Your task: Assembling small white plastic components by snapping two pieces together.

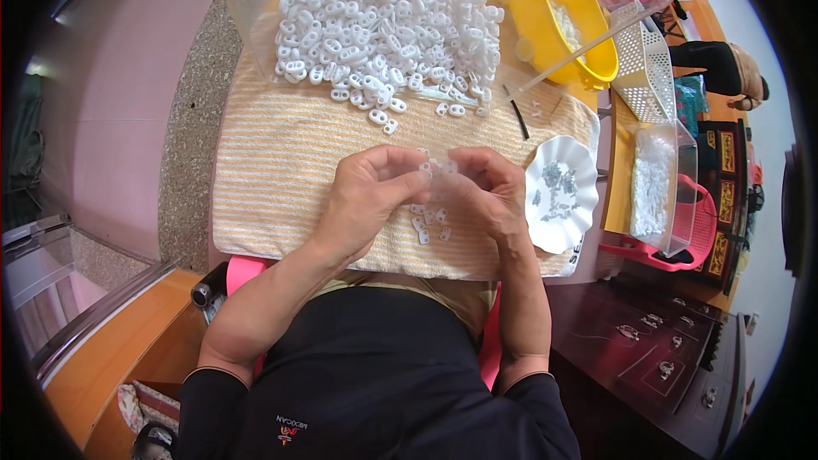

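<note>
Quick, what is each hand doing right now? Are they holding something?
Left hand: closed, fingertips pinching a small white plastic piece.
Right hand: closed, fingertips on the same small white plastic piece, above the striped cloth.

Both forearms come up from the lower edge, bare below dark sleeves pushed to the elbows, and angle inward so the hands meet in the middle. The left hand (pixel 368 196) is turned knuckles-up, wrist slightly bent, its fingers (pixel 407 172) curled and pinched toward the thumb at the point where the two hands come together. The right hand (pixel 487 194) mirrors it, back of the hand facing up, fingers bent inward and closed tight against the fingertips of the left. The fingertips of both hands touch or nearly touch. The left forearm runs long and diagonal; the right one rises almost straight, elbow tucked close to the body.
</note>
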